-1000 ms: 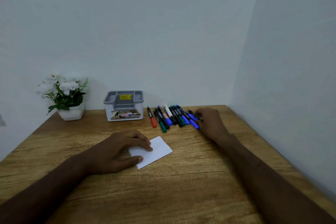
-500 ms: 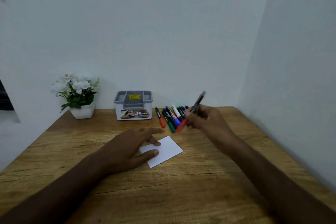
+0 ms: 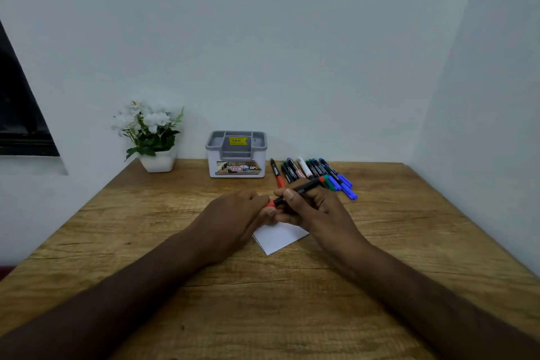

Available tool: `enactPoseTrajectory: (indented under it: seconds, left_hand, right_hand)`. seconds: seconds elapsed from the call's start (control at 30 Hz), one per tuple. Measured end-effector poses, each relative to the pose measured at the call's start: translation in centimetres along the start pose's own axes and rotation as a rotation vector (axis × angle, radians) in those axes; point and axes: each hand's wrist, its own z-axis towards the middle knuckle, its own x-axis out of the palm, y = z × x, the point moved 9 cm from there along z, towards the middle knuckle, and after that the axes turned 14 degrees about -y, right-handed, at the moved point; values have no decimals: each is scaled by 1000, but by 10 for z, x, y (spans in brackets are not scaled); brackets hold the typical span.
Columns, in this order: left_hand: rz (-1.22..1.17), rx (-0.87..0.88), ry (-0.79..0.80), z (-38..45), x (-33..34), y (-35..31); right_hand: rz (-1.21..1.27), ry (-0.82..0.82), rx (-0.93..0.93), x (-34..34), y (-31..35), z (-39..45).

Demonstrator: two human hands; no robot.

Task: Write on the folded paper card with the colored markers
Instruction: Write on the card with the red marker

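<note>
The far half of the folded white card (image 3: 279,238) is hidden under the two hands, and only its near corner is seen on the wooden table (image 3: 409,242). The tip end of the held marker (image 3: 295,193) is covered by the fingers of the left hand (image 3: 233,222), so whether the red cap is on or off cannot be told. The left hand is curled round that red end, and the right hand (image 3: 309,210) is wrapped round the black barrel, thumb on top. The print on the grey box (image 3: 236,155) is too small to be read. Half a second ago the card was pressed by the left hand alone and the marker was held higher, by the row of markers (image 3: 315,175); now both hands are joined above the card.
</note>
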Motion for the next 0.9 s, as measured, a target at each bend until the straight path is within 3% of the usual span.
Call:
enactPoseTrajectory:
  seconds: [0.33, 0.53, 0.63, 0.73, 0.9]
  left_hand:
    - [-62, -26, -22, 3, 3, 5]
    - [-88, -19, -8, -1, -1, 5]
    - [-233, -16, -54, 3, -8, -3]
    - [-218, 27, -20, 1, -11, -8]
    - [-253, 50, 81, -5, -11, -8]
  right_hand:
    - [118, 7, 65, 2, -6, -3]
    - [431, -143, 61, -31, 35, 18]
    - [390, -293, 36, -50, 30, 22]
    - [267, -385, 114, -51, 9, 18]
    - [154, -283, 215, -25, -13, 8]
